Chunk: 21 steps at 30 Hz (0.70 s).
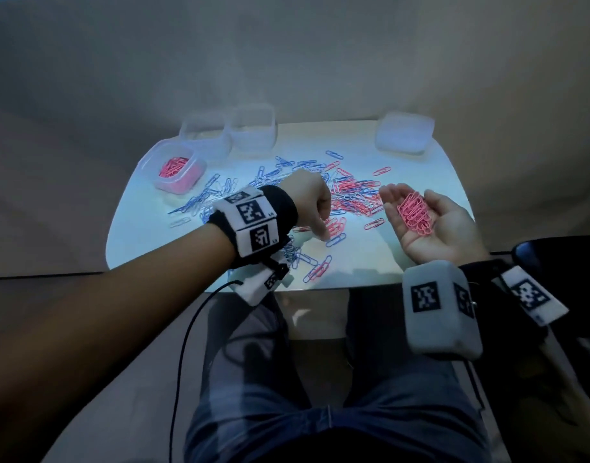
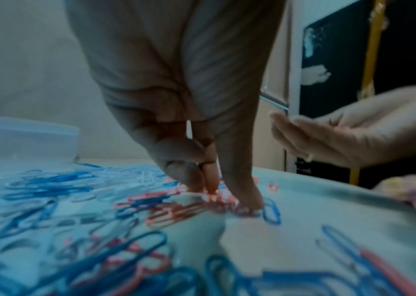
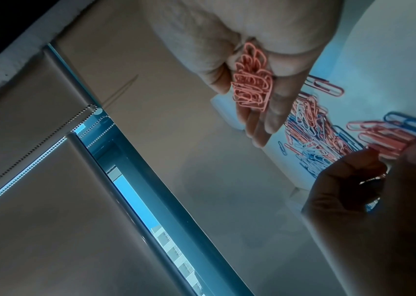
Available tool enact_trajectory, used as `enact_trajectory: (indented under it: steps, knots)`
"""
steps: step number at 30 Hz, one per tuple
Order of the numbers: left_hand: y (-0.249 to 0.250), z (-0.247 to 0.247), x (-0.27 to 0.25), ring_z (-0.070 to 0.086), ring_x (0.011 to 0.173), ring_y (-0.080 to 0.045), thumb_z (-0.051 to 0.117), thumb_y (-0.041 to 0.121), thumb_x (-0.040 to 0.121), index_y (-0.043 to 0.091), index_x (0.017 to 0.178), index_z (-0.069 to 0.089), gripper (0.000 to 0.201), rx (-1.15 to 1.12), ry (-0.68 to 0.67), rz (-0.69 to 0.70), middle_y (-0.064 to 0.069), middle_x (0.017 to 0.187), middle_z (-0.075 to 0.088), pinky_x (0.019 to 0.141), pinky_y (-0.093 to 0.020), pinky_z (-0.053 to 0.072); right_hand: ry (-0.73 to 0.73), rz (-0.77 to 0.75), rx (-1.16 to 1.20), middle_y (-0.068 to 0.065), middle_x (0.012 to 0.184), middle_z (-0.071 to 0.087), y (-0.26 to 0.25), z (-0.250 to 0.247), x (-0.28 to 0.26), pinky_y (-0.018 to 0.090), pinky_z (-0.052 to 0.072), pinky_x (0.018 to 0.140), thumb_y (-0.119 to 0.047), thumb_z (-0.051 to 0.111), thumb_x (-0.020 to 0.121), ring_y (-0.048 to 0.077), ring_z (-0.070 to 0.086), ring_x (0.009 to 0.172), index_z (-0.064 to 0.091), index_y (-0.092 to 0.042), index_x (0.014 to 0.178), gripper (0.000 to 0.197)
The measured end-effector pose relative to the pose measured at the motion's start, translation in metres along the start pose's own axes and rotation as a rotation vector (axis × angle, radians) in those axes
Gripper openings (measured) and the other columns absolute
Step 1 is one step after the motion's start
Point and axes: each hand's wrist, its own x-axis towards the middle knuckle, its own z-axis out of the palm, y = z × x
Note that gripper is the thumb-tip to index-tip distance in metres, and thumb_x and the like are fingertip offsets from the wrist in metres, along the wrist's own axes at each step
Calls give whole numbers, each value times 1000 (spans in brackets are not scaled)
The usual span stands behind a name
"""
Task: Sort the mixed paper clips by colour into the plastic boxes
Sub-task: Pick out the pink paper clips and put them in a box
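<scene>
Head view: mixed paper clips [image 1: 340, 192] spread over middle of white table [image 1: 430, 175], pink, blue and some white tangled together. Pink handful [image 1: 415, 213] lying in right hand [image 1: 430, 222], palm up, fingers relaxed and only lightly cupped, hovering over right side of table just beside the pile. Left hand [image 1: 308, 202] down at near edge of pile, fingertips [image 2: 209, 186] pinched onto pink clips [image 2: 176, 212] on the surface; a blue clip [image 2: 271, 210] touching that same cluster.

Pink box [image 1: 178, 168] at far left already partly filled with pink. Two clear boxes [image 1: 231, 133] behind it look empty from here. Closed box [image 1: 404, 132] at far right, contents not readable.

Step in hand, judged: collecting pink, left picks, right acts as holding tray. Blue and white not started, well under halfway.

Next move needs: lift pinch clean without dragging the blue one, drop into right palm. Palm getting full, so a trip across to the pink box probably due soon; keep palm level over that crossing or clips slide off.
</scene>
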Motion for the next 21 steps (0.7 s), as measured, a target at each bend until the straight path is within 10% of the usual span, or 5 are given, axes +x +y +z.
enact_trajectory:
  steps: [12,21]
  knots:
    - [6,9,3,48,51,-3,71,3,70,3,75,72,5,119,44,52,8,51,52,65,-24,49,-26,24,-20,12,67,70,9,2,-2,25,57,61,-23,26,100,21,72,61,57,1,83,43]
    - [-3,1,0,44,33,6,70,6,77,7,74,69,4,-123,61,-38,10,47,52,38,-5,35,-1,21,-50,12,70,70,11,-4,0,26,57,61,-24,26,100,21,72,62,67,3,69,58]
